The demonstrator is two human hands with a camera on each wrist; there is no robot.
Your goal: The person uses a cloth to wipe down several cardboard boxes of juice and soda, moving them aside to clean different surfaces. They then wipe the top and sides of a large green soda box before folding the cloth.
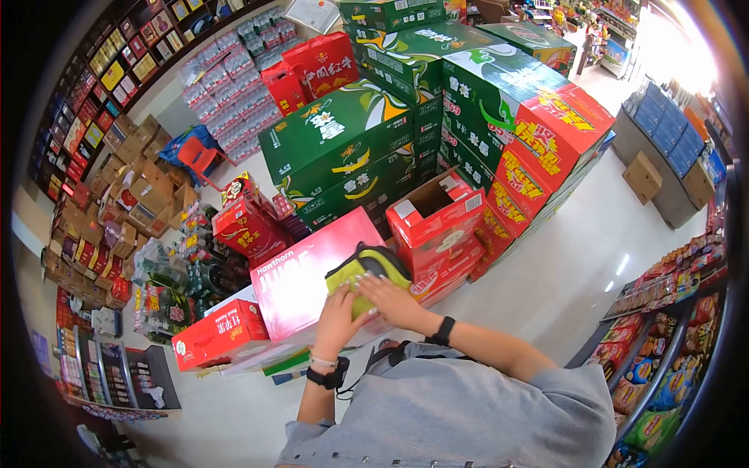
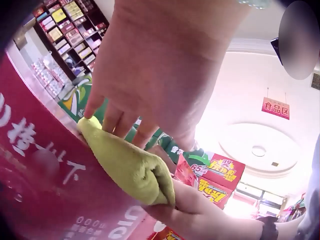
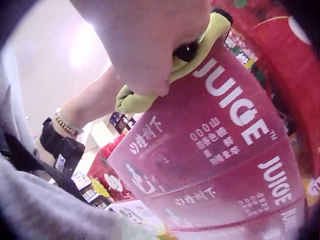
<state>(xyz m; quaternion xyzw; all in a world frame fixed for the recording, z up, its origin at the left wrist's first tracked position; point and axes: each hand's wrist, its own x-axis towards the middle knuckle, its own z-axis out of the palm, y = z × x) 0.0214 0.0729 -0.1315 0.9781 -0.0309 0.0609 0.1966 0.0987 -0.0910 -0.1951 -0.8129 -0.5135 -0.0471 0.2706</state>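
Note:
A folded yellow-green cloth (image 1: 337, 279) with black trim lies on the pink juice carton (image 1: 300, 269). My left hand (image 1: 335, 321) rests on its near left part, fingers extended. From the right, my right hand (image 1: 396, 303) lies over the cloth with its fingers stretched across the top. In the left wrist view, the soft cloth (image 2: 125, 162) bulges below the left fingers, its folded end beside the right hand (image 2: 192, 212). The right wrist view has the cloth (image 3: 135, 102) along the carton's top edge, partly hidden behind the right hand (image 3: 150, 50).
An opened red carton (image 1: 437, 226) stands right of the juice carton, and a red apple carton (image 1: 222, 335) sits to its left. Stacked green cases (image 1: 335, 132) rise behind. Snack shelves (image 1: 663, 366) line the right side; bottles (image 1: 168, 308) stand at the left.

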